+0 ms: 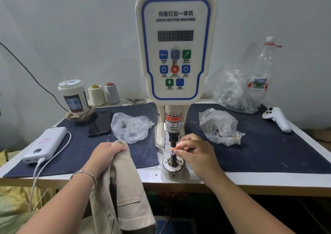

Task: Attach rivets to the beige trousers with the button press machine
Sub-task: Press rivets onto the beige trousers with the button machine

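beige trousers [125, 198] bunched in left grip [105, 153], right grip [193, 151] pinching small rivet [172, 149] over round metal die [173, 164]

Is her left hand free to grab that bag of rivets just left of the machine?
Probably not yet: the left hand grips the beige trousers. The bag lies close ahead, nothing between.

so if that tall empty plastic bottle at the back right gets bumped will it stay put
Probably not. The plastic bottle looks empty and thin-walled, so it is likely very light. It stands tall and narrow, leaning against the crinkled plastic bag, so a nudge could tip it. Once down, its round body would likely roll on the table.
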{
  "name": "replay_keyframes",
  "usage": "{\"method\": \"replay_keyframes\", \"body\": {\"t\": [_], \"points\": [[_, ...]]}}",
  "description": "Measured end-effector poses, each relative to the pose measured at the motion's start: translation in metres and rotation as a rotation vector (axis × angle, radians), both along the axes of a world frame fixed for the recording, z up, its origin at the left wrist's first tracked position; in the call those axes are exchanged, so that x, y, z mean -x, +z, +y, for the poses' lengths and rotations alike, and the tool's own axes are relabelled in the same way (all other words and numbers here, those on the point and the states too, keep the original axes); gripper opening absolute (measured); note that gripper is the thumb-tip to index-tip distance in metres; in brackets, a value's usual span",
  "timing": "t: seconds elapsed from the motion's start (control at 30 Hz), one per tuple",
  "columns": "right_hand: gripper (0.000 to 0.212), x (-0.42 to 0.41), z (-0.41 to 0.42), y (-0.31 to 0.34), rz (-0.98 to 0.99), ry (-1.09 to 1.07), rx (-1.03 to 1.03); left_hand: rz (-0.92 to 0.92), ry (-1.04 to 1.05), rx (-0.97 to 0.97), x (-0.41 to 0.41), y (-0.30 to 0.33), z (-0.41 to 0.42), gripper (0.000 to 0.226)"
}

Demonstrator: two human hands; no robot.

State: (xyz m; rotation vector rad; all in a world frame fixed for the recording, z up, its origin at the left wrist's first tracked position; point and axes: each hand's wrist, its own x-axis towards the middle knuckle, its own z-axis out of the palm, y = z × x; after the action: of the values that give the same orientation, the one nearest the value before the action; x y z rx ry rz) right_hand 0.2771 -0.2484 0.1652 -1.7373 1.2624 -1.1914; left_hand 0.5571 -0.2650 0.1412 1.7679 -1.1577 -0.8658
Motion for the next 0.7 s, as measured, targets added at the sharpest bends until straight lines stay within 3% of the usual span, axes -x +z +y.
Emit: {"method": "replay_keyframes", "body": {"t": [0.17,0.5,0.6,0.7], "points": [[0.010,0.002,-0.002,0.000,0.121,0.024,0.129,0.002,-0.006,-0.009,0.000,0.001,0.000,0.031],[0.004,0.008,0.007,0.003,0.121,-0.006,0.161,0.035,-0.019,-0.044,0.001,0.005,0.004,0.028],[0.007,0.016,0.017,0.007,0.064,-0.083,0.153,0.066,-0.115,-0.152,0.001,0.023,0.015,0.030],[0.005,0.021,0.033,0.016,0.016,-0.091,0.178,0.211,-0.306,-0.314,0.002,0.052,0.034,0.027]]}}
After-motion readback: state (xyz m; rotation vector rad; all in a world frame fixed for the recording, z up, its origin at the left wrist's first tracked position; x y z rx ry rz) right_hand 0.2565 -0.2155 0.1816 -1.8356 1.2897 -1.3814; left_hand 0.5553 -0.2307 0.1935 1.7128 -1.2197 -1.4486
